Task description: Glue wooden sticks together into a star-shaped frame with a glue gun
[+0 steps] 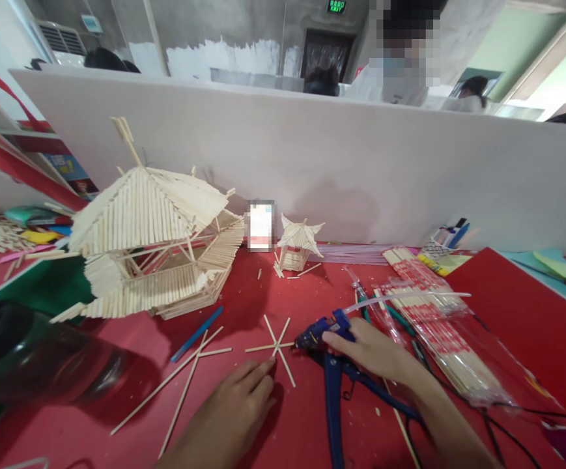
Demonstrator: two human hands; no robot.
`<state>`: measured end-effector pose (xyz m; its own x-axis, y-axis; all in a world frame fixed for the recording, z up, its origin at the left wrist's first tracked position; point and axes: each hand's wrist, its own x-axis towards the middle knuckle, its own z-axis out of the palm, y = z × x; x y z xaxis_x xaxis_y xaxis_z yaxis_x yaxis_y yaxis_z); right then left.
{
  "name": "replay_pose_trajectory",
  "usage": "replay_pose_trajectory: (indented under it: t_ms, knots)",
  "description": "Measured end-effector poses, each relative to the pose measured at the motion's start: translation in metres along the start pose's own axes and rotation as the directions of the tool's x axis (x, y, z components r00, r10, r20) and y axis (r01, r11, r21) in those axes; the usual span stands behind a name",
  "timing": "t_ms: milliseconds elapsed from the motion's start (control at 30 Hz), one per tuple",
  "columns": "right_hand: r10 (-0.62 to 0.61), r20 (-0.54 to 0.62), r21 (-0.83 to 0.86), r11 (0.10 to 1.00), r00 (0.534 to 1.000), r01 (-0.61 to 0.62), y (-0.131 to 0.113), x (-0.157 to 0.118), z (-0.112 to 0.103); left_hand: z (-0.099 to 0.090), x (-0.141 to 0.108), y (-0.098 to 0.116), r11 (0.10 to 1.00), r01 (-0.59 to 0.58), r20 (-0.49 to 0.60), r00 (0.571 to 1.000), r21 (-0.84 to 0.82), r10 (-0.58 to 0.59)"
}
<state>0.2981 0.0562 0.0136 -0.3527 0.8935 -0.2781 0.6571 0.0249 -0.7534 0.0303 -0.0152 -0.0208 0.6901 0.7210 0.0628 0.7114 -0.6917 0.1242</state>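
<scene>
Head camera: six-armed star of thin wooden sticks [277,345], lying flat on the red worktop [307,423]. Hot glue gun [319,331], right of the star, gripped by the body in the right hand [375,348]; nozzle at the tip of the star's right-hand arm, contact or slight gap not discernible. Clear glue stick [410,296], protruding from the gun's rear. Left hand [236,407], near side of the star, palm down, fingers bent, tips at its lower-left arm; whether pinching or merely resting cannot be told. Loose crossed sticks [199,354], left of the star. Small stick pavilion [303,233], behind the star; large stick pavilion [150,202], behind and left. Plastic-wrapped stick packs [439,332], right of the star. Handling note, by judgement: step in hand appears to be gluing the star. Best steadied with light fingertip pressure, skin clear of the hot nozzle; small bead, arms kept evenly spread, held still until set.
</scene>
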Motion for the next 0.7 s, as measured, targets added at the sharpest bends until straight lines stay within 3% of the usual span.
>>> replay_pose_trajectory:
  t_ms: [100, 267, 367, 467, 567, 700]
  knots:
    - [0.023, 0.128, 0.204, 0.978, 0.992, -0.049, 0.004, -0.006, -0.004, -0.002, 0.000, 0.000, 0.999, 0.029, -0.012, 1.000, -0.044, -0.029]
    - [0.062, 0.068, 0.402, 0.912, 0.996, -0.084, 0.021, -0.007, -0.012, -0.005, 0.000, 0.000, 0.998, 0.036, -0.002, 0.999, -0.044, -0.036]
    - [0.085, -0.033, 0.215, 0.974, 0.996, -0.076, 0.028, -0.002, -0.022, -0.007, 0.000, -0.001, 0.999, 0.029, 0.005, 1.000, -0.040, -0.029]
    - [-0.045, -0.150, -0.054, 0.998, 0.988, 0.037, 0.030, 0.006, -0.030, -0.005, 0.000, -0.002, 0.997, 0.038, -0.005, 0.999, -0.061, -0.039]
    - [-0.157, -0.165, -0.229, 0.966, 0.974, 0.117, 0.031, 0.014, -0.028, -0.001, -0.002, -0.003, 0.996, 0.042, -0.042, 0.998, -0.081, -0.046]
    - [-0.081, -0.172, -0.430, 0.903, 0.982, 0.000, 0.030, 0.023, -0.018, 0.002, -0.004, -0.006, 0.995, 0.031, -0.076, 0.996, -0.097, -0.038]
